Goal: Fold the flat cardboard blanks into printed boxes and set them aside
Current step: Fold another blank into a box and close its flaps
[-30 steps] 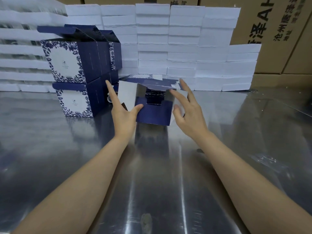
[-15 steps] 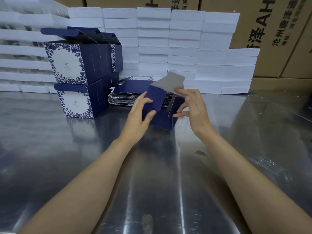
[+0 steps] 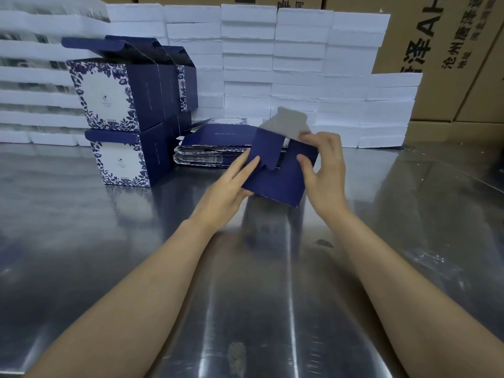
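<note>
Here, at the centre of the frame, the left hand [image 3: 229, 186] holds the half-folded box [image 3: 275, 175] from its left side, fingers laid fairly straight along a navy flap and thumb under the lower edge. The right hand [image 3: 324, 170] grips the box's right side, thumb on the near panel and fingers curled over the top by a grey flap [image 3: 289, 122] that stands up. The box is tilted, its lower corner just above the steel table [image 3: 272, 296]. Just behind it lies a stack of blanks [image 3: 215, 148]. To the left, finished boxes [image 3: 120, 113] with blue floral print stand two high, lids open on the upper ones. White foam slabs [image 3: 300, 64] are piled along the back, and brown cartons [image 3: 450, 36] fill the upper right.
</note>
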Available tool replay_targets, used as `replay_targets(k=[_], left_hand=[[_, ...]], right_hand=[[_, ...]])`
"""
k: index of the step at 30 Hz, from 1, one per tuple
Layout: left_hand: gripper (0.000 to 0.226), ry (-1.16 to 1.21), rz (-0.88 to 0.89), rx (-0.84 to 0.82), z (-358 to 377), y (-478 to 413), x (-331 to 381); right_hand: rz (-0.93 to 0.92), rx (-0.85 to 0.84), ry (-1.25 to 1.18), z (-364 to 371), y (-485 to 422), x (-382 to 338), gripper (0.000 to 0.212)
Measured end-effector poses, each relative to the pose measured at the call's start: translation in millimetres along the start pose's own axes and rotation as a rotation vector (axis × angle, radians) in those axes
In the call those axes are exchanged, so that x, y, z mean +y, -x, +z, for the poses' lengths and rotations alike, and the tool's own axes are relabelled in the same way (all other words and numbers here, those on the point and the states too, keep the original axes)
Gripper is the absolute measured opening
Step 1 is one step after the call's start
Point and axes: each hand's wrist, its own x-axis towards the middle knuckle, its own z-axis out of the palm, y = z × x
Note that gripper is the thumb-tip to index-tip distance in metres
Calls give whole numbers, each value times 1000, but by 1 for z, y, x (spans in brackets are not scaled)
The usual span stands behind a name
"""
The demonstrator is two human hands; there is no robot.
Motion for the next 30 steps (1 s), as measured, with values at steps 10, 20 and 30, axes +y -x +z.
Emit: replay_targets(k=[10,20,30], left_hand=[[61,-152,88,78,-2,-3,11],[53,-145,198,125,-6,-4,19],[47,-138,201,150,-10,-4,30]], right_hand=[[165,-52,-214,-5,-1,-5,29],[29,-23,128,8,9,7,43],[68,29,300,11,8,5,46]])
